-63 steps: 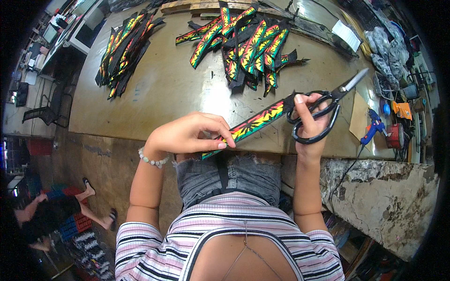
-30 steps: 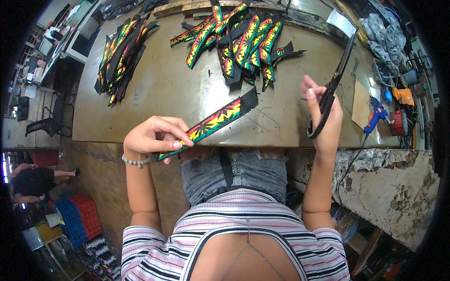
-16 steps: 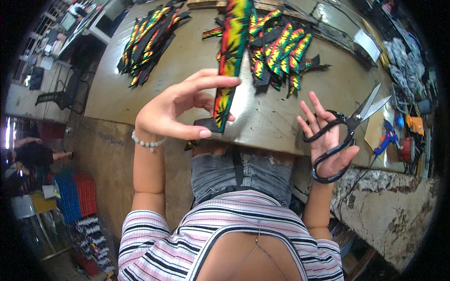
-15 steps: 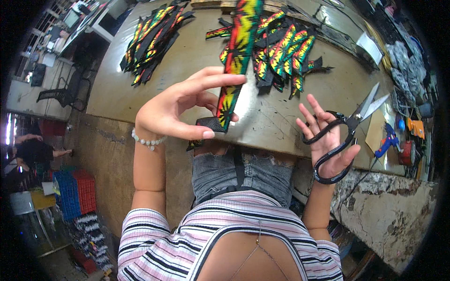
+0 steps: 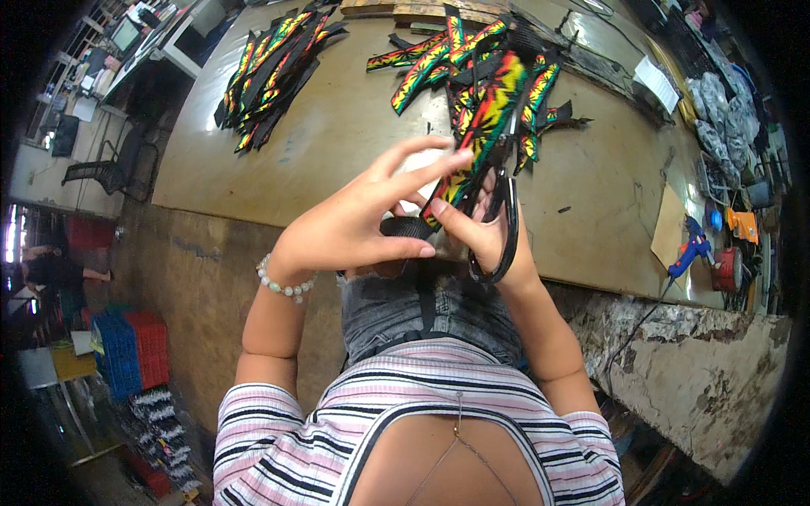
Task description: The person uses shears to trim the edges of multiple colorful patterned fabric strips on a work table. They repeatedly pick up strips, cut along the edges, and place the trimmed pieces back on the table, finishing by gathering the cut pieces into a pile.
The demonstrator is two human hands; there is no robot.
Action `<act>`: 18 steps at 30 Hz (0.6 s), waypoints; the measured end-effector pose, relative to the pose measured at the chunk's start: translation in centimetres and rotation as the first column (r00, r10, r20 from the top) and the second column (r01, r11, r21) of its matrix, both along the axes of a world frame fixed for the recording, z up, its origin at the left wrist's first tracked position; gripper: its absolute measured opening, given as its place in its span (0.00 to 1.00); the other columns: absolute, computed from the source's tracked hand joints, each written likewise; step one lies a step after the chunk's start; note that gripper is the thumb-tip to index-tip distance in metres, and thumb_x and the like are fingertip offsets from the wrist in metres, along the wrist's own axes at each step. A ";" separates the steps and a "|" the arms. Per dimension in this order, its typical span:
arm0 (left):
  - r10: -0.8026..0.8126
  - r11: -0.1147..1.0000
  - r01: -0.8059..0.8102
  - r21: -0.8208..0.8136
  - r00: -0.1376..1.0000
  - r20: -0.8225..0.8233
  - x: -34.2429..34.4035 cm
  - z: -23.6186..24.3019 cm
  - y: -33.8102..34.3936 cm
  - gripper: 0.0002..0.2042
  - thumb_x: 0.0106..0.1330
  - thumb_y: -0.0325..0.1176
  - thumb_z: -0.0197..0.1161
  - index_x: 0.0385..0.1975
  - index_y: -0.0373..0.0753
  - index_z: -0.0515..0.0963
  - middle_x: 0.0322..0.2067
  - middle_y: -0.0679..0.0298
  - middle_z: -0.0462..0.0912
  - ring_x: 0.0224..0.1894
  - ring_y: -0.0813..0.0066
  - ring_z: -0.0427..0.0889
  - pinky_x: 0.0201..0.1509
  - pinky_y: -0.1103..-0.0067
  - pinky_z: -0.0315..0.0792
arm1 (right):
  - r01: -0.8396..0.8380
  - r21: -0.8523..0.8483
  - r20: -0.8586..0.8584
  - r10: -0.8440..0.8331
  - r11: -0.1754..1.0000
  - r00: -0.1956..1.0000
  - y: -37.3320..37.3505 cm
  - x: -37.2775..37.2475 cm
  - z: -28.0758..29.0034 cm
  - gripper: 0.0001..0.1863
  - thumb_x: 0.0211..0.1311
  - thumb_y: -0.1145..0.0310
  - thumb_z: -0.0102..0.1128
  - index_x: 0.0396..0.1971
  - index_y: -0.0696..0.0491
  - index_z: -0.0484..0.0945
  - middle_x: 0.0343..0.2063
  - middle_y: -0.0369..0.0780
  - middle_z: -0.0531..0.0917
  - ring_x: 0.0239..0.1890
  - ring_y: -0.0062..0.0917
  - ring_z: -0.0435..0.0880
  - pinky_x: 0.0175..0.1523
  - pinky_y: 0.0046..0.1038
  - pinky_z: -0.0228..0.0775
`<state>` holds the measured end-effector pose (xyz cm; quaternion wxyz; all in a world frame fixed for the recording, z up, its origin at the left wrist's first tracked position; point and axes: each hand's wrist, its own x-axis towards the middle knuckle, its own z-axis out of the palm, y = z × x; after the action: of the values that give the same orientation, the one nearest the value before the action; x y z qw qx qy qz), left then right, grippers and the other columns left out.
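Here, left hand (image 5: 350,219) holds patterned strap (image 5: 485,126) by lower part, fingers bent around it. Right hand (image 5: 502,244) keeps black scissors (image 5: 511,221) on its fingers; its thumb touches same strap, firmness cannot be told. Strap is tilted, above table (image 5: 245,181), before loose strap pile (image 5: 415,83). Second pile (image 5: 274,72) lies to left, blue glue gun (image 5: 693,250) to right.

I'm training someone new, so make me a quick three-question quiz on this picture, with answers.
1. Which hand has the scissors?
2. Fill in: the patterned strap in the left hand is red, yellow, green and ____.
3. Where on the table is the blue glue gun? A: left side; B: right side; C: centre.
Key: 1. The right hand. 2. Black. 3. B.
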<state>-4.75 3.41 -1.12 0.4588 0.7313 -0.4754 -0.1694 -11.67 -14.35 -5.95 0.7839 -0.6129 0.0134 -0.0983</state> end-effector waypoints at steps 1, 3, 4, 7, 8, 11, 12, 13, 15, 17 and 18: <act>0.127 0.992 -0.127 0.010 0.991 0.036 -0.3 -0.2 0.4 0.40 0.52 0.26 0.72 0.68 0.44 0.63 0.61 0.58 0.65 0.56 0.69 0.72 0.50 0.78 0.74 | -0.017 -0.002 -0.058 0.017 1.000 0.998 0.0 0.2 0.1 0.12 0.58 0.69 0.68 0.36 0.58 0.76 0.27 0.33 0.80 0.24 0.13 0.75 0.27 0.20 0.68; 0.371 0.927 -0.375 0.017 0.922 0.110 -1.0 -0.6 1.3 0.38 0.51 0.24 0.70 0.66 0.46 0.65 0.57 0.54 0.70 0.54 0.61 0.74 0.50 0.74 0.76 | 0.034 0.015 -0.063 -0.033 0.999 0.997 0.1 0.8 0.2 0.08 0.60 0.71 0.65 0.34 0.58 0.77 0.23 0.35 0.81 0.21 0.17 0.79 0.27 0.20 0.70; 0.490 0.871 -0.487 -0.055 0.858 0.153 -1.5 -0.8 2.1 0.32 0.50 0.21 0.69 0.60 0.42 0.70 0.47 0.56 0.77 0.47 0.64 0.79 0.45 0.74 0.76 | 0.060 0.113 -0.043 -0.056 0.992 0.998 0.4 1.3 0.4 0.07 0.61 0.71 0.64 0.33 0.59 0.77 0.23 0.35 0.82 0.22 0.18 0.80 0.28 0.21 0.72; 0.685 0.706 -0.649 -0.284 0.524 0.506 -2.7 -1.8 5.3 0.13 0.50 0.22 0.72 0.36 0.36 0.81 0.29 0.60 0.81 0.30 0.66 0.81 0.32 0.75 0.74 | 0.012 0.236 -0.029 -0.006 0.972 1.000 1.7 2.8 1.3 0.07 0.61 0.75 0.62 0.37 0.59 0.75 0.27 0.39 0.81 0.25 0.23 0.82 0.32 0.25 0.77; 0.711 0.665 -0.674 -0.320 0.442 0.547 -3.3 -2.2 6.8 0.11 0.50 0.22 0.72 0.34 0.36 0.81 0.27 0.60 0.80 0.28 0.66 0.81 0.31 0.75 0.74 | -0.003 0.255 0.007 0.002 0.967 1.000 2.5 3.3 1.7 0.08 0.61 0.75 0.62 0.37 0.59 0.75 0.27 0.39 0.81 0.25 0.23 0.82 0.32 0.25 0.77; 0.779 0.488 -0.834 -0.258 0.282 0.561 -5.4 -4.1 12.2 0.09 0.50 0.21 0.71 0.31 0.36 0.81 0.28 0.57 0.83 0.29 0.66 0.82 0.30 0.75 0.74 | -0.011 0.235 0.102 -0.014 0.972 0.995 4.2 5.0 3.2 0.06 0.62 0.71 0.62 0.32 0.58 0.77 0.25 0.39 0.83 0.25 0.24 0.85 0.33 0.24 0.76; 0.782 0.458 -0.862 -0.216 0.275 0.559 -6.3 -4.9 14.1 0.08 0.52 0.21 0.69 0.31 0.35 0.81 0.30 0.56 0.83 0.30 0.66 0.83 0.32 0.75 0.75 | -0.069 0.208 0.134 0.042 0.976 0.990 4.5 5.5 3.8 0.06 0.62 0.71 0.62 0.32 0.58 0.77 0.25 0.38 0.83 0.25 0.24 0.85 0.33 0.24 0.76; 0.827 0.347 -0.928 -0.138 0.233 0.512 -7.2 -5.6 16.1 0.06 0.54 0.20 0.67 0.31 0.34 0.81 0.31 0.56 0.84 0.31 0.66 0.84 0.34 0.76 0.75 | -0.132 0.189 0.193 0.095 0.973 0.977 4.9 5.8 4.4 0.07 0.62 0.71 0.62 0.33 0.58 0.77 0.25 0.38 0.83 0.25 0.24 0.85 0.33 0.23 0.75; 0.841 0.254 -0.935 -0.247 0.087 0.534 -8.3 -6.6 19.8 0.04 0.57 0.21 0.64 0.32 0.34 0.80 0.31 0.56 0.84 0.31 0.69 0.84 0.37 0.77 0.76 | -0.192 0.147 0.205 0.160 0.970 0.966 6.4 6.1 5.3 0.08 0.63 0.70 0.62 0.36 0.59 0.77 0.27 0.38 0.83 0.26 0.24 0.85 0.33 0.23 0.74; 0.915 0.130 -0.943 -0.307 -0.006 0.404 -9.2 -7.0 22.4 0.07 0.61 0.19 0.58 0.38 0.31 0.78 0.33 0.56 0.85 0.34 0.74 0.84 0.43 0.76 0.77 | -0.248 0.100 0.282 0.211 0.964 0.936 7.4 6.2 6.2 0.08 0.64 0.70 0.62 0.38 0.59 0.76 0.28 0.38 0.83 0.26 0.23 0.85 0.34 0.22 0.73; 0.984 -0.001 -0.899 -0.438 -0.079 0.159 -9.5 -7.5 22.5 0.09 0.62 0.19 0.57 0.41 0.31 0.76 0.34 0.56 0.84 0.36 0.74 0.84 0.44 0.75 0.77 | -0.265 0.103 0.276 0.229 0.959 0.934 8.2 6.2 6.6 0.08 0.64 0.70 0.61 0.39 0.58 0.76 0.29 0.38 0.84 0.26 0.23 0.85 0.34 0.22 0.73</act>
<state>-14.26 25.92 -8.64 0.3936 0.8170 0.0761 0.4144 -5.49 -6.19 0.67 0.8256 -0.5353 -0.1605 -0.0774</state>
